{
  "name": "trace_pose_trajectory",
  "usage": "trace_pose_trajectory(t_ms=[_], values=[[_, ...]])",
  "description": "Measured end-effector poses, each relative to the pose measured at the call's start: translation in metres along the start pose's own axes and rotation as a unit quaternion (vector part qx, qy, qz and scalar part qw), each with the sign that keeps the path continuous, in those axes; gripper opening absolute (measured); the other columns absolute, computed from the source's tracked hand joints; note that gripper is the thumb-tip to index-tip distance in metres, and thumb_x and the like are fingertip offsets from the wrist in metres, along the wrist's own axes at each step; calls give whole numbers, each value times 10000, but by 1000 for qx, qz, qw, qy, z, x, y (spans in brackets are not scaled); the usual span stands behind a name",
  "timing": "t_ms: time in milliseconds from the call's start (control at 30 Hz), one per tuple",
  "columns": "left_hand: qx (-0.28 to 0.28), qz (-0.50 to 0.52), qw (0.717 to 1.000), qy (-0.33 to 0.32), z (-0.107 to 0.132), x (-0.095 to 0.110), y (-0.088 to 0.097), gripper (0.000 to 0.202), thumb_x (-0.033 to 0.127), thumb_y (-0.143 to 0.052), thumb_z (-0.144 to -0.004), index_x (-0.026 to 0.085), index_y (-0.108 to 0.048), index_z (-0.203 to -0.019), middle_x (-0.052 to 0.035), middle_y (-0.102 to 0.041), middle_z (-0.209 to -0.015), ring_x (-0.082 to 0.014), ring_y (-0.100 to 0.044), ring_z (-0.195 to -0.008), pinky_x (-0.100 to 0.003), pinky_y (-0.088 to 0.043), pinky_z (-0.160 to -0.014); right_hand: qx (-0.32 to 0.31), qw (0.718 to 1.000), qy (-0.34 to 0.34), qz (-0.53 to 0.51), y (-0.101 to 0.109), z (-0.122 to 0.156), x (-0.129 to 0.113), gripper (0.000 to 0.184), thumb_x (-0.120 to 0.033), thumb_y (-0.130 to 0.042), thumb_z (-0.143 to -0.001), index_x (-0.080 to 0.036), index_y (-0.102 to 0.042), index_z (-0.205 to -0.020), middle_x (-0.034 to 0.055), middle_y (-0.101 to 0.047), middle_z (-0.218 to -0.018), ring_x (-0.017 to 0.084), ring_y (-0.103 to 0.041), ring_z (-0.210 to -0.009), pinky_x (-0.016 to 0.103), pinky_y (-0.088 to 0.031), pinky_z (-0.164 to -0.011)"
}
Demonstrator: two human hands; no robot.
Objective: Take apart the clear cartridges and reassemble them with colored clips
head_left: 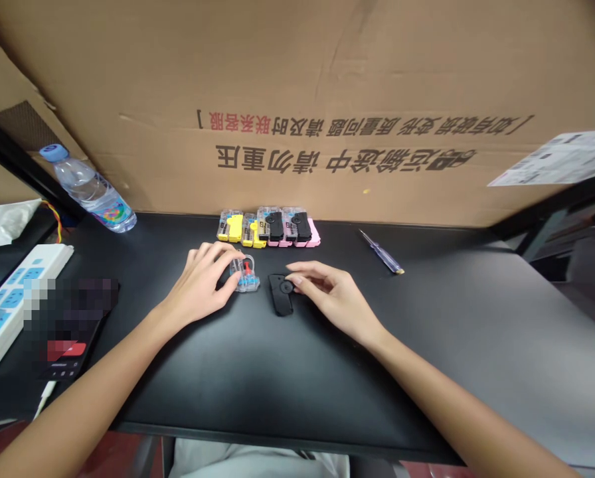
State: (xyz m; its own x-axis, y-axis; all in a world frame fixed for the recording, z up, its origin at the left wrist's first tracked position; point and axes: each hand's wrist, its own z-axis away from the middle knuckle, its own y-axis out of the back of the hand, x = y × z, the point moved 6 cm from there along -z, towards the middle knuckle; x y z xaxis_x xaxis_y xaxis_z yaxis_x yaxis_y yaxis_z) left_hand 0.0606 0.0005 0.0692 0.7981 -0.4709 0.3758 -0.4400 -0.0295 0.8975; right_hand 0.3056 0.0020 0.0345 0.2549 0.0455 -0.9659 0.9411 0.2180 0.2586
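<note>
Cartridge of clear plastic (244, 273) sits on the black desk (477, 345) with its long axis running away from me, nearest the left hand (198, 285), whose fingers (226, 255) and thumb (226, 295) close around it, how firmly I cannot tell. Half-open, the right hand (337, 299) reaches across, fingertips (297, 280) at the round boss (287, 287) of a black plastic case (280, 299).

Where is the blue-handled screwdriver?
In the head view, the blue-handled screwdriver lies on the black tabletop, right of the row of cartridges and beyond the right hand.
</note>
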Motion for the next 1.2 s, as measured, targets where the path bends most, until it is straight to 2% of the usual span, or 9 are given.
trace_pose_trajectory(t_ms=[167,233,300,467,700,833,900,1067,1200], values=[[9,-7,998,57,1,-7,-4,546,538,-588,-1039,238,-534,-1492,-127,-603,-1461,-360,-514,-1318,-520,-422,-1062,61,991,44,107,5,5,-15,329,-485,-688,-967,-227,-783,-1148,92,-794,-1075,245,-730,-876,422,-602,-850],[-7,0,998,70,1,-11,-10,654,608,-615,-1004,246,-494,-1535,-133,-583,-1494,-376,-502,-1348,-539,-410,-1087,60,984,71,154,-1,9,-21,353,-506,-686,-968,-228,-776,-1166,99,-765,-1113,242,-709,-856,422,-600,-819],[-25,9,997,71,1,-13,-16,691,624,-621,-994,247,-470,-1553,-135,-576,-1508,-380,-492,-1377,-550,-392,-1112,40,976,90,197,-11,12,-22,388,-527,-710,-951,-233,-764,-1198,112,-725,-1230,271,-715,-966,449,-604,-887],[-34,47,997,58,0,-11,-20,649,581,-669,-975,259,-478,-1505,-132,-579,-1512,-378,-474,-1441,-560,-351,-1169,-1,958,115,264,-26,16,-18,457,-461,-809,-880,-265,-706,-1280,115,-662,-1382,360,-622,-1281,571,-499,-1131],[-16,171,985,31,4,-5,-21,723,423,-763,-941,268,-309,-1482,-139,-680,-1365,-354,-599,-1391,-591,-373,-1194,-60,963,151,217,-27,17,-22,341,-269,-677,-968,-288,-638,-1306,61,-754,-1181,276,-691,-1085,490,-558,-1018],[-16,249,968,-4,6,-1,-24,698,313,-721,-969,264,-262,-1493,-111,-718,-1246,-288,-722,-1207,-512,-508,-1105,-22,975,150,161,-17,13,-22,505,-276,-666,-969,-312,-547,-1458,52,-740,-1150,245,-717,-1058,425,-590,-967],[-27,252,967,-9,6,1,-24,691,303,-726,-963,272,-300,-1506,-85,-725,-1217,-262,-740,-1129,-458,-552,-1043,12,981,137,138,-9,11,-21,582,-302,-710,-937,-309,-517,-1486,54,-735,-1144,249,-720,-1071,406,-603,-928],[-47,192,980,-2,5,6,-20,441,319,-732,-943,286,-574,-1354,-43,-750,-1215,-245,-737,-1022,-379,-565,-927,18,986,115,121,-2,9,-22,248,-334,-768,-889,-251,-717,-1117,52,-768,-1068,242,-732,-928,387,-613,-856],[-65,209,976,3,4,11,-21,314,344,-717,-951,258,-642,-1243,-46,-785,-1100,-244,-738,-935,-369,-563,-873,11,988,100,117,-2,9,-24,265,-400,-792,-892,-244,-773,-1106,51,-737,-974,212,-671,-785,387,-617,-786]])
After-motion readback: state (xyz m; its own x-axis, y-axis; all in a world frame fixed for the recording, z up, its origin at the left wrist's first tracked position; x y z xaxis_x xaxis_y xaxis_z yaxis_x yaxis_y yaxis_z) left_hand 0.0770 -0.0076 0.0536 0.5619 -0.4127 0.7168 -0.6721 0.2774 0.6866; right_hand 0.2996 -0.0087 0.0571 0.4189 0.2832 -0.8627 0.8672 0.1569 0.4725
